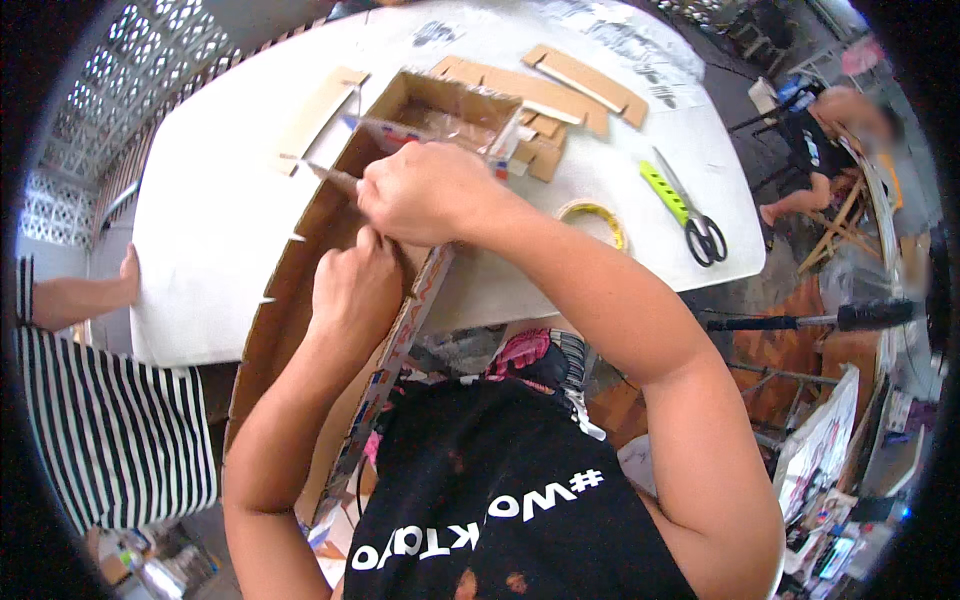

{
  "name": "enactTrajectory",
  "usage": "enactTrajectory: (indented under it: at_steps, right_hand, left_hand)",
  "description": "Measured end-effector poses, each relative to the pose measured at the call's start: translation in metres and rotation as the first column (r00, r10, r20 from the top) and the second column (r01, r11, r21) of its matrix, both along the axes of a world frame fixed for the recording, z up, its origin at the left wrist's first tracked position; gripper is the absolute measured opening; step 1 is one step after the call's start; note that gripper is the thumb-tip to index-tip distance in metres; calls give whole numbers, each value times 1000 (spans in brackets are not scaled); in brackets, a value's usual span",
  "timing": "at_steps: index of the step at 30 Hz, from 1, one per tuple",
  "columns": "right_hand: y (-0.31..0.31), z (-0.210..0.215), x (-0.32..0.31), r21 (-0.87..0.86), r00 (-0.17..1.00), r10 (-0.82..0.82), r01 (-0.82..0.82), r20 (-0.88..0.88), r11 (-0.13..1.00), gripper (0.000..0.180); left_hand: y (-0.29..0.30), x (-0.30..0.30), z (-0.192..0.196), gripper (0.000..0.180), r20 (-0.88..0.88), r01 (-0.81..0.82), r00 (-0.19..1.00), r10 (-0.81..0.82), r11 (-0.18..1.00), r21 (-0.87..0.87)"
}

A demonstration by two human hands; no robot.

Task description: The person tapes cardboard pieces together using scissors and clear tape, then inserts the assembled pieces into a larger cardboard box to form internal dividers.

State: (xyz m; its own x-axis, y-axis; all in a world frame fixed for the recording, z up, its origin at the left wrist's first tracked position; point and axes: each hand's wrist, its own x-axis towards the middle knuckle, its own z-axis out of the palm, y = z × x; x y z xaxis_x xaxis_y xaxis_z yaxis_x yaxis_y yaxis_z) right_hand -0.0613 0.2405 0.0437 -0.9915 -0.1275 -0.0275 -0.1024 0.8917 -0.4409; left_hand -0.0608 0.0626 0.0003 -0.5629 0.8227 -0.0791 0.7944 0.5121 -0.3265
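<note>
A long, narrow cardboard box (290,275) runs from the far middle of the table toward my body, its top uncovered. Small slits are cut into its left wall. My right hand (430,190) is closed over the box, gripping a cardboard strip (335,178) that sticks out to the left. Just below it, my left hand (352,285) is inside the box, fingers curled tight against the right hand. What those left fingers pinch is hidden. Clear plastic or tape (450,128) shines in the box's far end.
Slotted cardboard pieces (590,85) lie at the back, another piece (318,120) left of the box. To the right are a tape roll (600,215) and black-handled scissors (705,238) beside a lime-green strip (662,190). Another person's hand (130,275) touches the left table edge; someone sits far right.
</note>
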Motion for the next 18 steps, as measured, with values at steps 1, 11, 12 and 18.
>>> enactTrajectory:
  at_steps: [1,11,12,18]
  right_hand:
    - [0,5,7,-60,975,33,-47,-220,997,31]
    - [-35,105,150,-203,465,217,-697,-859,688,19]
    - [-34,112,154,-235,464,202,-720,-863,653,17]
    - [-26,124,162,-352,468,137,-799,-873,487,9]
  left_hand:
    - [0,1,2,20,37,-68,997,68,998,-13]
    - [-58,1,38,45,487,-240,871,-63,811,533]
    - [-63,3,45,43,382,-181,919,-95,760,625]
    - [-113,-11,77,37,317,-356,925,210,773,525]
